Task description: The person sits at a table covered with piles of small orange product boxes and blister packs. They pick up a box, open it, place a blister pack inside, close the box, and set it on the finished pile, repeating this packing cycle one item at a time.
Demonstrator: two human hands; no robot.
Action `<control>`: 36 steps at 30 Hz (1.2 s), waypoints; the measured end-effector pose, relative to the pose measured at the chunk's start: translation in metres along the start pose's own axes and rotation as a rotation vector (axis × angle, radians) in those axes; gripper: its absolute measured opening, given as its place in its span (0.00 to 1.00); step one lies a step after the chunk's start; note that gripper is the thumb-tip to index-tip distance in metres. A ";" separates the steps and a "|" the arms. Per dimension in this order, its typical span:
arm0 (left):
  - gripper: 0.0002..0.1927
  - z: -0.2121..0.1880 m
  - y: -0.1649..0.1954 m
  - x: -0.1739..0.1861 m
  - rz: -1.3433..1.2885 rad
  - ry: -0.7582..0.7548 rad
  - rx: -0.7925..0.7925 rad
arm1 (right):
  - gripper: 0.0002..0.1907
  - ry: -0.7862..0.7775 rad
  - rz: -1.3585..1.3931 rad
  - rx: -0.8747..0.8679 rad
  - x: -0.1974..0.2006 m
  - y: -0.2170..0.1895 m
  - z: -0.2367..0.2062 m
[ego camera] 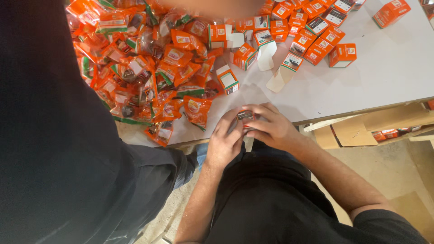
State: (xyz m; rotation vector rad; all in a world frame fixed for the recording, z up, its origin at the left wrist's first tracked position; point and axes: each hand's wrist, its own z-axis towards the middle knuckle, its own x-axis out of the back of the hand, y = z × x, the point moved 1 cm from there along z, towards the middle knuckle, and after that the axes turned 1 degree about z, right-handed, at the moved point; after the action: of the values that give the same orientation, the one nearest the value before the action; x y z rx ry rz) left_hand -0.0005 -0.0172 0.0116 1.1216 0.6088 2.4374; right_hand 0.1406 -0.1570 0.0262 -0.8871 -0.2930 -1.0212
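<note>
My left hand (224, 145) and my right hand (270, 126) meet at the near edge of the white table (384, 77). Together they grip one small orange box (245, 116), which is mostly hidden by my fingers. Just beyond my hands lies a big heap of orange plastic packets (149, 72), each with a dark round part inside. The nearest packet (197, 110) lies a little left of my left hand. Small orange cardboard boxes (316, 38) are spread over the far side of the table, some with their white flaps open (266, 52).
Another person in dark clothes (54, 149) stands close on the left and covers that side of the view. Under the table edge on the right sits an open brown carton (361, 129) with more orange boxes. Below it is a bare concrete floor (398, 171).
</note>
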 end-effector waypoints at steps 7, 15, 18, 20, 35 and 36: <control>0.19 -0.009 0.012 0.027 0.080 0.103 -0.014 | 0.21 0.078 -0.293 -0.036 0.013 -0.006 -0.029; 0.28 0.007 -0.004 0.051 0.447 0.092 0.234 | 0.17 0.284 -0.774 -0.247 0.093 0.038 -0.033; 0.22 0.003 -0.003 0.038 0.408 0.007 0.097 | 0.11 0.139 -0.296 -0.190 0.073 0.037 -0.005; 0.15 -0.007 0.004 0.026 0.246 0.096 -0.008 | 0.20 -0.089 -0.001 -0.164 0.046 0.021 0.011; 0.08 0.098 0.005 -0.053 -0.041 -0.061 0.164 | 0.17 0.758 0.208 -0.443 0.044 0.010 -0.060; 0.11 0.110 0.010 -0.058 0.032 -0.055 0.040 | 0.18 0.756 0.243 -0.449 0.050 0.013 -0.063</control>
State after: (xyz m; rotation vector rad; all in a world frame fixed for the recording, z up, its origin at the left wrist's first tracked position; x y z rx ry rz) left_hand 0.1186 -0.0311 0.0454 1.2189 0.6297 2.4229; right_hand 0.1666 -0.2322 0.0093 -0.8398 0.6877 -1.1348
